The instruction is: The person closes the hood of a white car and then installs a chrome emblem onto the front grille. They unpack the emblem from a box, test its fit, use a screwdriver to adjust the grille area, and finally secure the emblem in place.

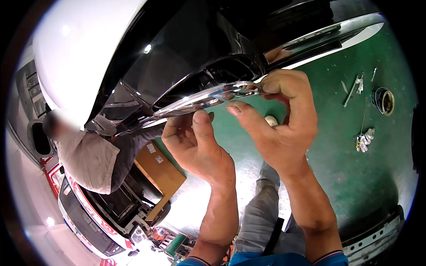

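Note:
A long, shiny chrome trim strip (195, 103) lies along the lower edge of a dark recess in the black car bumper (177, 53). My left hand (199, 148) supports the strip from below, thumb up against its near edge and curled fingers partly hidden behind it. At the strip's right end, the bent fingers of my right hand (284, 119) grip the tip. The right thumb points left, just under the strip. Whether the strip is seated in the bumper or loose, I cannot tell.
A co-worker in a light jacket (86, 155) bends by the car at left, near a large cardboard box (159, 170). On the green floor at right are a can (382, 101), a glove (366, 139) and thin tools (351, 91). A metal beam (377, 239) lies lower right.

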`<state>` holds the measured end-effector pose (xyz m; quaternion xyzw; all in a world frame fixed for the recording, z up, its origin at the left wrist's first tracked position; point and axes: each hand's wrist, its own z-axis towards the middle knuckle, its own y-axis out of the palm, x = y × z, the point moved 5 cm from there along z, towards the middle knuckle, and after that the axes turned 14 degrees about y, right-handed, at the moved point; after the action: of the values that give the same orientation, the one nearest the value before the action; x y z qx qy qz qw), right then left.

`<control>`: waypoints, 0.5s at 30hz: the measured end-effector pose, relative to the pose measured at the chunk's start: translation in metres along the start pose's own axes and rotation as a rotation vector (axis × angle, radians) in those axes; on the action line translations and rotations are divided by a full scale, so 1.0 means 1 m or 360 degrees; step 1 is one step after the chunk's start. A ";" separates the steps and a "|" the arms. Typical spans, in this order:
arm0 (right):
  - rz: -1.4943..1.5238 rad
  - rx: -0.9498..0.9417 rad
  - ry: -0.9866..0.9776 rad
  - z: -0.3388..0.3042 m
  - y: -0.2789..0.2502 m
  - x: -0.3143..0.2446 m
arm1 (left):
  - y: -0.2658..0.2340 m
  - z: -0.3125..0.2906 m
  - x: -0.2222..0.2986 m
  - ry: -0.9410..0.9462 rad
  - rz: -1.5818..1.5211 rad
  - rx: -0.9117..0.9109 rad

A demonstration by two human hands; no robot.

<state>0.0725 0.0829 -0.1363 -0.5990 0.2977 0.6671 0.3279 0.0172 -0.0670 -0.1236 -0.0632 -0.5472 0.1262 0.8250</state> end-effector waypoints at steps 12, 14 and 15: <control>-0.0013 0.0095 0.0110 0.011 0.001 -0.002 | 0.005 0.003 0.007 -0.0057 0.0143 0.0055; -0.0042 0.0076 0.0123 0.009 0.000 0.000 | 0.001 0.000 0.005 -0.0074 0.0181 0.0040; -0.0056 0.0056 0.0126 0.008 0.001 0.001 | 0.002 0.002 0.006 -0.0076 0.0186 0.0063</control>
<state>0.0664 0.0887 -0.1364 -0.6242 0.3115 0.6316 0.3382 0.0174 -0.0638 -0.1179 -0.0756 -0.5595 0.1863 0.8041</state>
